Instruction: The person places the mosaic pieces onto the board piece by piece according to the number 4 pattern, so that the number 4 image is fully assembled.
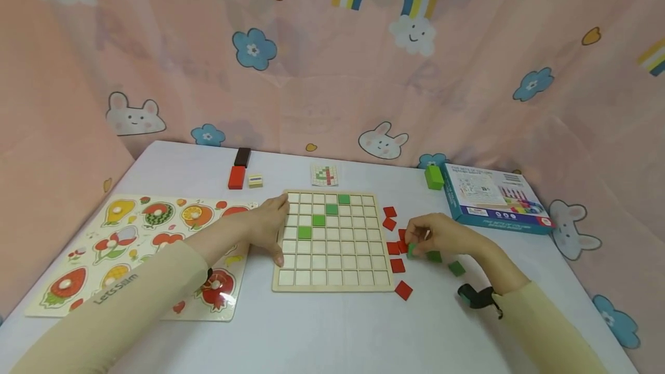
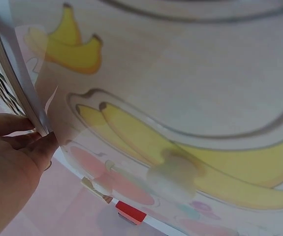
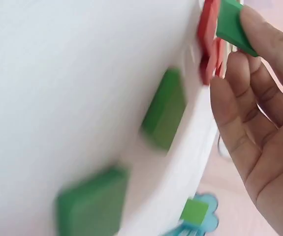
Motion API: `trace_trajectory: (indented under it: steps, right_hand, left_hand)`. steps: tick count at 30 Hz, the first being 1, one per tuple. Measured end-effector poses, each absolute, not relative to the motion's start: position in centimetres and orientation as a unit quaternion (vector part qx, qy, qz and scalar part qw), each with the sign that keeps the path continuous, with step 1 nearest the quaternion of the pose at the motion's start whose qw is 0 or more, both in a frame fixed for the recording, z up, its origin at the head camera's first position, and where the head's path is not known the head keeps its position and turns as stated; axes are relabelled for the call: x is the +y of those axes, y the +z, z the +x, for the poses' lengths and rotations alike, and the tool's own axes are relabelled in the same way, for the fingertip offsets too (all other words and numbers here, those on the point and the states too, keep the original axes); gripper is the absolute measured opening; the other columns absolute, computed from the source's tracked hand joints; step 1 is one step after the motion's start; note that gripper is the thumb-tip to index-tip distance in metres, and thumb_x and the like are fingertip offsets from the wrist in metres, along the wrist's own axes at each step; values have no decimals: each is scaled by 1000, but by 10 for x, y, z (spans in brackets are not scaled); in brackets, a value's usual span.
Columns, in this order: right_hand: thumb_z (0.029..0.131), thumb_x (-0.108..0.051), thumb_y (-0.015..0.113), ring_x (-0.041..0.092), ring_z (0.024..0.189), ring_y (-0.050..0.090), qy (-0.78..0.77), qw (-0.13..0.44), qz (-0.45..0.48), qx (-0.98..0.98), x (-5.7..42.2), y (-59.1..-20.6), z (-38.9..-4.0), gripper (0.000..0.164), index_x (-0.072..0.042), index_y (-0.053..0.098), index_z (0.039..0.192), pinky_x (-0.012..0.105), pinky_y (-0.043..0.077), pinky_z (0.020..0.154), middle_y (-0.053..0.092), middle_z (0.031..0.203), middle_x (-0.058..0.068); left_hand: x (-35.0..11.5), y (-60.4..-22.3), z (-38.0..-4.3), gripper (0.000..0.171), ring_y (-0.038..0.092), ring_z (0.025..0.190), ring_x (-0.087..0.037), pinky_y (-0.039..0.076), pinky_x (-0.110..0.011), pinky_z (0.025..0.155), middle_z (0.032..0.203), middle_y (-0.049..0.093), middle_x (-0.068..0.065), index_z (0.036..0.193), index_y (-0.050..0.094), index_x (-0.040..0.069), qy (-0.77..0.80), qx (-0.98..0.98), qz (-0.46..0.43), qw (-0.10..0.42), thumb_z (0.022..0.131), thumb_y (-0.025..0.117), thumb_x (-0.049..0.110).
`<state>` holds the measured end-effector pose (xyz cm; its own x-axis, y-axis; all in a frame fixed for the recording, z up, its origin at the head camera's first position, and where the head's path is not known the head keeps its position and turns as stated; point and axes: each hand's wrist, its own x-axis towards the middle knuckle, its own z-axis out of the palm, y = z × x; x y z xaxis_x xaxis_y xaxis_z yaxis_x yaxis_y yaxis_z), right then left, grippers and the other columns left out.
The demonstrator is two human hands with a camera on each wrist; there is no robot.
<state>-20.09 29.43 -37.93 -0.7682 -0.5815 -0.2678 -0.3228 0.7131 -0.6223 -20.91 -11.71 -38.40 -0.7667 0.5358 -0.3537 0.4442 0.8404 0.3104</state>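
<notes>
A wooden grid board (image 1: 332, 289) lies mid-table with a diagonal of several green squares in its cells. My left hand (image 1: 267, 229) rests at the board's left edge, thumb and fingers spread along the frame. In the left wrist view, its fingertips touch the edge. Right of the board, my right hand (image 1: 433, 234) pinches a green square tile (image 3: 232, 24), with the thumb on its face. Beneath and beside that hand lie several red tiles (image 1: 398, 265). More green tiles (image 1: 457, 268) lie near the right wrist.
A fruit puzzle board (image 1: 130, 247) lies under the left forearm. Behind the grid stands a small pattern card (image 1: 324, 175). Red (image 1: 236, 178) and black (image 1: 242, 157) blocks sit at the back left. A green block (image 1: 434, 177) and a box (image 1: 499, 198) are at the back right.
</notes>
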Motion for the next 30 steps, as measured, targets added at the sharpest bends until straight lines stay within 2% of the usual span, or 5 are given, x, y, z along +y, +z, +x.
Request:
trace_trajectory:
  steps: [8,14,22,30]
  right_hand:
    - [87,-21,75,17,86,57,-347,199,-263,878,242,-387,-212,15,-15,69,100,22,51,75,65,91,0]
    - [88,-18,74,16,82,60,-365,171,-266,876,195,-388,-216,13,-15,72,101,23,52,73,68,93,2]
    - [90,-15,72,13,81,62,-369,179,-290,865,146,-387,-216,14,-14,75,103,24,54,75,70,93,3]
    - [89,-9,71,8,86,64,-349,186,-302,867,113,-385,-211,15,-13,76,103,20,55,80,74,99,1]
  left_hand:
    - [-117,-384,-209,137,9,153,-48,20,-54,125,164,0,-31,152,14,-13,101,935,260,220,59,90,53]
    - [-116,-383,-209,136,9,153,-48,21,-55,125,164,1,-31,152,15,-14,103,935,259,218,60,90,52]
    - [-115,-384,-209,138,11,152,-48,23,-54,125,164,1,-31,152,14,-14,104,935,258,219,59,90,53]
    - [-116,-383,-209,137,10,153,-48,22,-55,125,164,0,-31,153,14,-13,100,935,255,225,60,89,54]
